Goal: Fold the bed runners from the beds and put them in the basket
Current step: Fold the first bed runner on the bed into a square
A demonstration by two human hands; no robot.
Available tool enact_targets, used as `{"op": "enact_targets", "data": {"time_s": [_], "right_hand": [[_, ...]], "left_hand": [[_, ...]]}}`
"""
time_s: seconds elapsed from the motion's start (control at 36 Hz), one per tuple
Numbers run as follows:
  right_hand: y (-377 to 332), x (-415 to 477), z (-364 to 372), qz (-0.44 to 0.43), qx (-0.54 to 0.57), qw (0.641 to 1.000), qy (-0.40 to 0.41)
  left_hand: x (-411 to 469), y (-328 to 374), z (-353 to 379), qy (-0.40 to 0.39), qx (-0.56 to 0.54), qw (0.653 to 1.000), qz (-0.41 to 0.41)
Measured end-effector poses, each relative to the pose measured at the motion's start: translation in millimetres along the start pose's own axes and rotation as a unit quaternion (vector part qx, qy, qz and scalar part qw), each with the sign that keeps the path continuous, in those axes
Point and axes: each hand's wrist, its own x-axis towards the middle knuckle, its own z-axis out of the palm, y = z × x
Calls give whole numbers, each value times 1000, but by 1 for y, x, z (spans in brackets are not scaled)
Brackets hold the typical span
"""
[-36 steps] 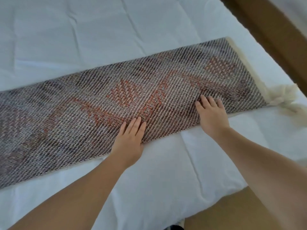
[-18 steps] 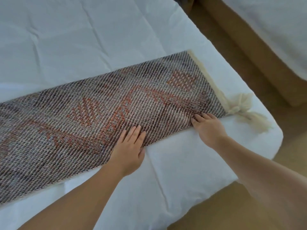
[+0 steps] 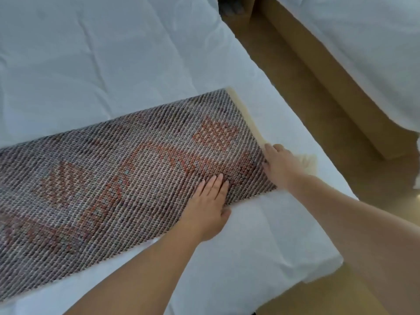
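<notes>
A white cover (image 3: 113,53), creased in long soft folds, spreads over the near mattress and drops over its edge and corner on the right. Beside it a strip of brown floor (image 3: 295,85) runs up the gap and also shows below the corner, with a dark, blurred object (image 3: 231,7) at the far end of the gap that cannot be made out. Across the gap stands a tan base panel (image 3: 341,87), and a second white cover (image 3: 363,53) lies rumpled on top of it.
</notes>
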Motion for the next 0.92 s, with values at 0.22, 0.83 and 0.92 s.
{"op": "enact_targets", "data": {"time_s": [0.22,0.83,0.92], "right_hand": [[10,64,-13,12,179,984,-22],[-12,131,-60,-102,248,953,-145],[-23,131,-68,-96,254,947,-174]], "left_hand": [[53,46,6,4,-8,1000,-19],[122,117,-56,-7,-81,993,84],[111,109,-67,-35,-90,990,100]]}}
